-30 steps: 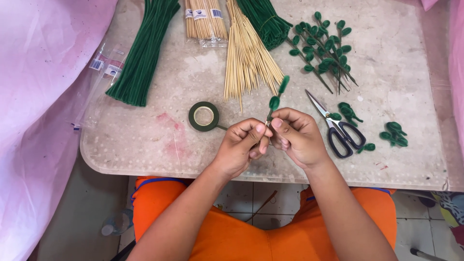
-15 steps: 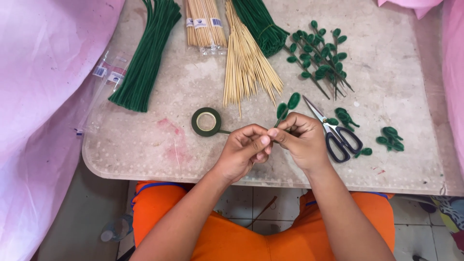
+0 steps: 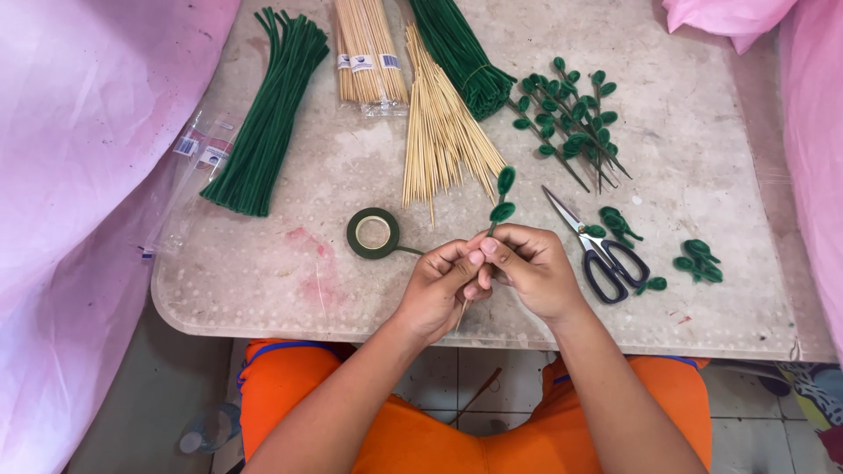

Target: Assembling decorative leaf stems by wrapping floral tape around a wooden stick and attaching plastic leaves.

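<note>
1. Held over the near edge of the desk [image 3: 263, 290]: a thin wooden stick with two green leaf loops [image 3: 503, 197] at its top, leaves pointing away from the body, lower end poking out below the hands.
2. Left hand [image 3: 439, 290], fingers pinched together on the stick, thumb tip pressed against the right thumb.
3. Right hand [image 3: 531, 268], fingers curled and clamped on the same stick just below the lower leaf.
4. Just left of the hands, lying flat: a roll of dark green tape [image 3: 373, 233], a short tail running toward the left hand.
5. Just right of the hands: black-handled scissors [image 3: 601, 250], blades closed, tips pointing up-left.
6. Farther back: a fan of loose bamboo skewers [image 3: 439, 140], a wrapped bundle of skewers [image 3: 369, 53], one bundle of green pipe cleaners [image 3: 263, 123] at left, another [image 3: 461, 53] at centre.
7. At right rear, a pile of finished leaf stems [image 3: 571, 118]; small green leaf pieces [image 3: 698, 261] near the scissors.
8. Desk top pale, mottled, rounded at the corners, with a faint pink stain near the tape.
9. Pink cloth [image 3: 79, 175] draped along the left side and at the right edge; grey tiled floor [image 3: 140, 404] below; orange trousers [image 3: 421, 439] under the desk edge.
</note>
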